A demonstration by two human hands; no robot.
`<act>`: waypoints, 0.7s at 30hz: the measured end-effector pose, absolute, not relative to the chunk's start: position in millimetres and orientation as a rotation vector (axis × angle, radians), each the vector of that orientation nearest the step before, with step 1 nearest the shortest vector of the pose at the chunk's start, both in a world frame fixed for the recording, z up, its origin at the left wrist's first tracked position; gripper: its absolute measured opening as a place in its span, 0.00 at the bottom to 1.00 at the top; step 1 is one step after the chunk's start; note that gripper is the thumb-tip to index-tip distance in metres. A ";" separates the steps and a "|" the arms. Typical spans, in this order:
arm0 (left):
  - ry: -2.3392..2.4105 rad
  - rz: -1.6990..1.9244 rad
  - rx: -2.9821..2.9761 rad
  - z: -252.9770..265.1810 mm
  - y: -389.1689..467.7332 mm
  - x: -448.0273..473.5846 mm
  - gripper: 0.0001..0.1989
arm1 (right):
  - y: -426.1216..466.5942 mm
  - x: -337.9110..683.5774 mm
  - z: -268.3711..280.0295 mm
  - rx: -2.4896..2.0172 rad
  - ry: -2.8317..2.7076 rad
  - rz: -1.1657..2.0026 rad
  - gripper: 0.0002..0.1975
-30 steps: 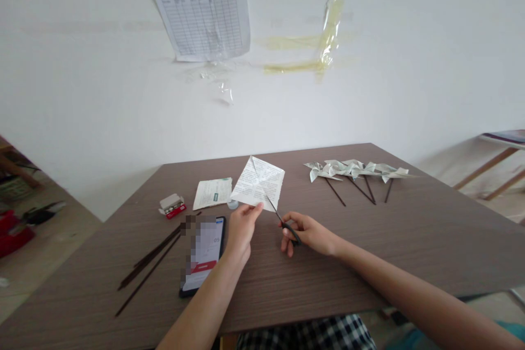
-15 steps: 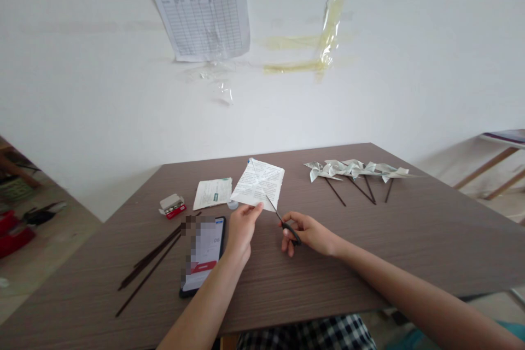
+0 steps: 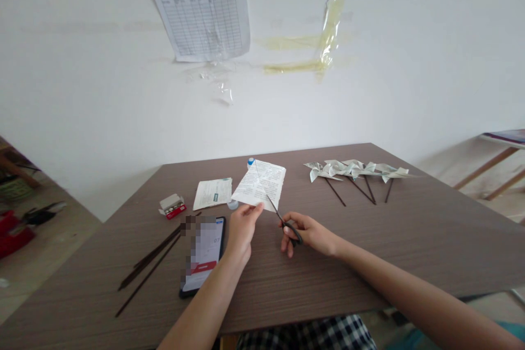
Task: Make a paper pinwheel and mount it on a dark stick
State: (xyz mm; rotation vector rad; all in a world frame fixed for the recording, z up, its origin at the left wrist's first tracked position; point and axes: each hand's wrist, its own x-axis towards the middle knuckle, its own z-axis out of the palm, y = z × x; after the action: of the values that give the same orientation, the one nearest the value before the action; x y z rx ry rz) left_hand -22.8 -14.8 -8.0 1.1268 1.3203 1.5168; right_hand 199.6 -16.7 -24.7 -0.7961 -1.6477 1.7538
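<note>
My left hand (image 3: 241, 228) pinches the near edge of a printed square of paper (image 3: 259, 181), which is held up over the table and tilted. Diagonal lines run across the sheet, and a slit reaches in from its far corner. Black-handled scissors (image 3: 292, 232) are in my right hand (image 3: 308, 234), with fingers in the handle loops. Their blades lie at the paper's near right corner, pointing toward its middle. Left of the sheet rests a stack of printed paper (image 3: 212, 193). Several paper pinwheels (image 3: 334, 168) on dark sticks lie at the right.
On the brown table (image 3: 369, 268) are a phone (image 3: 204, 257), dark sticks (image 3: 150, 257) and a small open red-and-white box (image 3: 173, 206). A blue-and-white bottle (image 3: 250, 162) stands behind the held paper. The wall (image 3: 287, 115) rises at the table's far edge.
The paper has shifted slightly right and tilted, uncovering more of the blue-and-white bottle behind it. The scissors stay at the same corner, and both hands are nearly still.
</note>
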 end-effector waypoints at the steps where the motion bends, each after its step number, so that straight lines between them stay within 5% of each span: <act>1: 1.318 1.516 1.128 -8.2 -14.6 -22.8 0.19 | -16.4 199.5 -24.8 -0.793 -1.644 1.755 0.33; 21: 1.337 1.473 1.171 -5.8 -19.6 -16.3 0.18 | -14.5 197.5 -23.5 -0.791 -1.592 1.725 0.32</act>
State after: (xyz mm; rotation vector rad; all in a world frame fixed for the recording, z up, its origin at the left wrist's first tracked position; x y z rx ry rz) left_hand -16.3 -19.6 -5.8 1.1706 1.3372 1.4731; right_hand 197.5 -14.5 -23.5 -0.7914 -1.5924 1.7246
